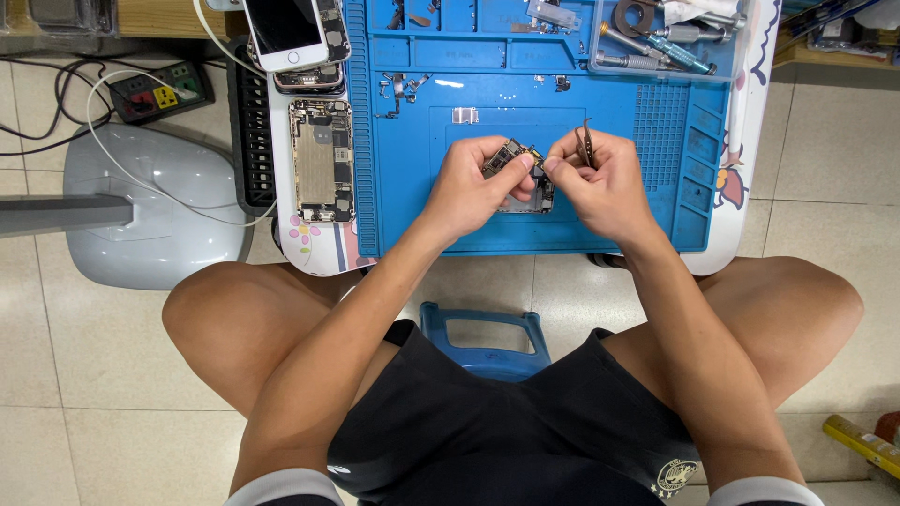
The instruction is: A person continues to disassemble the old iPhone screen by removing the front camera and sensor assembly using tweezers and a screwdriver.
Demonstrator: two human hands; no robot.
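Observation:
My left hand (480, 178) grips a small dark circuit board (507, 156) above the blue repair mat (412, 178). My right hand (600, 178) pinches the board's right end with thumb and forefinger, and a pair of dark tweezers (587, 142) is tucked upright between its fingers. A silvery metal part (537, 199) lies on the mat under both hands, mostly hidden.
An opened phone body (321, 161) lies left of the mat, with a white phone (284, 33) stacked on others behind it. A clear tray (661, 37) of screwdrivers sits far right. Small metal pieces (466, 115) dot the mat. A power strip (161, 94) and grey base (150, 206) stand on the floor.

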